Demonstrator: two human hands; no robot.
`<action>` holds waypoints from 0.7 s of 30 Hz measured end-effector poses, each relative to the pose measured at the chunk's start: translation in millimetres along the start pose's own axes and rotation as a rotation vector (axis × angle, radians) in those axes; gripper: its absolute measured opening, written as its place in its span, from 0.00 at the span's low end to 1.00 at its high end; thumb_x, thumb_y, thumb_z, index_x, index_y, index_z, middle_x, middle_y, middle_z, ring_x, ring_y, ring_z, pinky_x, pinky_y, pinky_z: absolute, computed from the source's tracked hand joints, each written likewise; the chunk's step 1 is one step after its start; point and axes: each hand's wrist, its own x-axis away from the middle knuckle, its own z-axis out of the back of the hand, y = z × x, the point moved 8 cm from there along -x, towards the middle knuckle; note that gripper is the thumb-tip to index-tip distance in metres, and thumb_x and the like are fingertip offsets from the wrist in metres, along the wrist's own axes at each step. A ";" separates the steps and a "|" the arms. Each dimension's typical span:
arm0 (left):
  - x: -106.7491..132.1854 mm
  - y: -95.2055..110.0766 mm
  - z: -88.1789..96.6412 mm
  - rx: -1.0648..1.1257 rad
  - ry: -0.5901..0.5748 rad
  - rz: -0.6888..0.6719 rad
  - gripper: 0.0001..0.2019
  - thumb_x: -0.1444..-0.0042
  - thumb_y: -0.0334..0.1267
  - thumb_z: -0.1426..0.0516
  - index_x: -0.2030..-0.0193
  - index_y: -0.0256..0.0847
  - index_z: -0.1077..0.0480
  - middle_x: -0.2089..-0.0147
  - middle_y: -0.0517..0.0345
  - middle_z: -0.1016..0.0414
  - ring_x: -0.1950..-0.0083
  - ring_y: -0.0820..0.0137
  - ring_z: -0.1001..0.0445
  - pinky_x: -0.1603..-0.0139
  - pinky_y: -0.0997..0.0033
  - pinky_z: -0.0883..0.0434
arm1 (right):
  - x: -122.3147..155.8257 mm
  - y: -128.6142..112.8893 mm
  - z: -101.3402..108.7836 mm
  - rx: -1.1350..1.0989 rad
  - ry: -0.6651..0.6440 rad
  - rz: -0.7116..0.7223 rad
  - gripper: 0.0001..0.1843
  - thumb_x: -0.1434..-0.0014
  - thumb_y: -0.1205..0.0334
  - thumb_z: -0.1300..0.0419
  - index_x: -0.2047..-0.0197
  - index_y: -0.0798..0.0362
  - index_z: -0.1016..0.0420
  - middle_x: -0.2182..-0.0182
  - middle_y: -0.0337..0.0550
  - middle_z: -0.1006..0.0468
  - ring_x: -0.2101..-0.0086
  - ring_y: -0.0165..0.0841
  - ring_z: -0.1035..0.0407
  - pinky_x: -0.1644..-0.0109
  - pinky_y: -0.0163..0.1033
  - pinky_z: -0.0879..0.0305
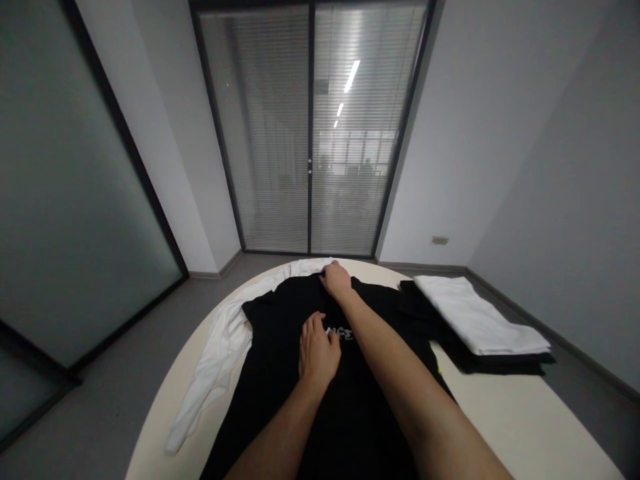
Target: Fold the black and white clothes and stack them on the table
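A black T-shirt (280, 373) with white lettering on its chest lies spread on a pale round table (520, 427). My left hand (317, 350) rests flat on the chest of the shirt, fingers stretched out beside the lettering. My right hand (336, 280) reaches further, to the collar at the far edge of the shirt, and its fingers curl down onto the fabric there. Whether it pinches the collar is hard to tell.
A white garment (220, 347) lies crumpled under and to the left of the black shirt. At the right of the table a folded white garment (480, 320) sits on top of folded black ones (500, 365). Beyond the table are grey floor, walls and a glass door with blinds.
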 end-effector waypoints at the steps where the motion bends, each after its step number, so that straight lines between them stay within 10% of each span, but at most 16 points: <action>1: -0.6 -0.9 1.2 0.019 0.013 0.011 0.22 0.39 0.31 0.49 0.37 0.37 0.36 0.34 0.46 0.32 0.32 0.62 0.36 0.31 0.63 0.39 | -1.3 -1.0 1.0 -0.015 0.020 -0.007 0.18 0.31 0.58 0.46 0.43 0.55 0.25 0.44 0.58 0.27 0.46 0.45 0.30 0.44 0.44 0.36; 11: -5.8 -9.2 -6.2 -0.053 -0.010 0.035 0.29 0.37 0.32 0.52 0.28 0.35 0.45 0.25 0.48 0.45 0.24 0.60 0.48 0.26 0.57 0.46 | 20.7 -14.6 -42.1 -0.184 -0.158 0.222 0.31 0.30 0.57 0.49 0.27 0.55 0.46 0.34 0.54 0.33 0.36 0.39 0.39 0.33 0.43 0.46; 16: 3.9 12.0 -2.1 -0.200 -0.008 -0.137 0.26 0.38 0.33 0.50 0.32 0.37 0.36 0.27 0.47 0.41 0.26 0.58 0.44 0.26 0.54 0.48 | 50.9 29.7 -13.7 0.041 0.034 0.180 0.28 0.27 0.54 0.57 0.28 0.54 0.45 0.35 0.55 0.33 0.36 0.43 0.40 0.33 0.48 0.47; 21: 17.5 31.6 -10.7 -0.261 -0.147 -0.316 0.23 0.38 0.40 0.48 0.36 0.42 0.30 0.35 0.49 0.30 0.33 0.57 0.35 0.28 0.53 0.46 | 77.0 83.9 -7.0 0.232 -0.155 0.141 0.26 0.30 0.56 0.49 0.32 0.52 0.38 0.35 0.51 0.33 0.36 0.40 0.41 0.34 0.46 0.46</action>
